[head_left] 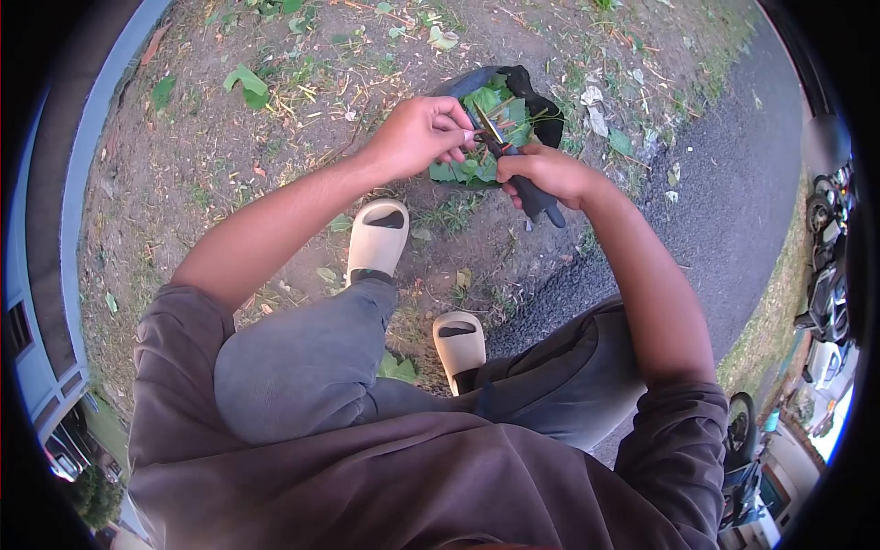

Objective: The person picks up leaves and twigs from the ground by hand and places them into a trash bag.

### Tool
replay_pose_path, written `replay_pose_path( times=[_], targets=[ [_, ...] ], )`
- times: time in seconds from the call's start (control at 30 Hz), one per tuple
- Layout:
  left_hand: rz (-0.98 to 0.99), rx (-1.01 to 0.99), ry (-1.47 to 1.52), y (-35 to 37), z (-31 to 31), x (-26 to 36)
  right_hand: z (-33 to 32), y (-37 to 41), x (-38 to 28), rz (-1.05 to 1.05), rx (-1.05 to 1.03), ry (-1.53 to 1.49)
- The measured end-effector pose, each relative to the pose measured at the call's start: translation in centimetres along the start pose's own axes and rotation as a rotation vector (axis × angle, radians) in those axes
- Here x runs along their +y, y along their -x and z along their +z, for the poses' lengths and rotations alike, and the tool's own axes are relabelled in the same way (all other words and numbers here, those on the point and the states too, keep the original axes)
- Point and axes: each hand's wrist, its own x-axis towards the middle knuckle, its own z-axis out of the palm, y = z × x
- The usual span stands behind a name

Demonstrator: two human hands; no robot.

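My right hand (543, 172) is wrapped round the dark handles of a pair of garden shears (535, 198). The blades point up and to the left, reaching close to the fingertips of my left hand (417, 136). Those fingers are pinched together; a thin brownish bit, perhaps a stem, shows by them, too small to name surely. Below both hands a black bag (521, 81) lies on the ground with its mouth open. Green leaves (469, 172) and cut stems fill it, partly hidden by my hands and the shears.
Bare soil with dry scraps and loose leaves (247, 84) surrounds the bag. An asphalt path (715, 183) runs along the right, with parked motorcycles (828, 275) beyond it. My feet in beige slides (376, 240) are just below the bag. A building edge (71, 229) stands at left.
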Motion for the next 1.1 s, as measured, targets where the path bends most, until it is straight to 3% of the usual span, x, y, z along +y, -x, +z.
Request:
replay_pose_path(
  times=[0.7, 0.77, 0.9, 1.03, 1.1],
  targets=[
    [-0.051, -0.066, -0.164, -0.3, -1.1, 0.4, -2.4, -0.5, 0.3, 0.117, 0.086, -0.012],
    [0.047, -0.089, -0.237, -0.2, -1.5, 0.4, -3.0, -0.6, 0.7, 0.106, 0.08, -0.018],
    [0.152, 0.001, -0.185, 0.5, -4.3, 3.2, -4.2, -0.4, 1.1, 0.107, 0.079, -0.072],
    [0.119, 0.186, -0.208, 0.1, -13.0, -1.2, -5.2, -0.5, 1.5, 0.024, 0.074, -0.135],
    [-0.02, 0.281, -0.904, 1.0, -16.6, -6.0, -4.8, 0.4, 0.8, 0.01, 0.055, -0.123]
  ],
)
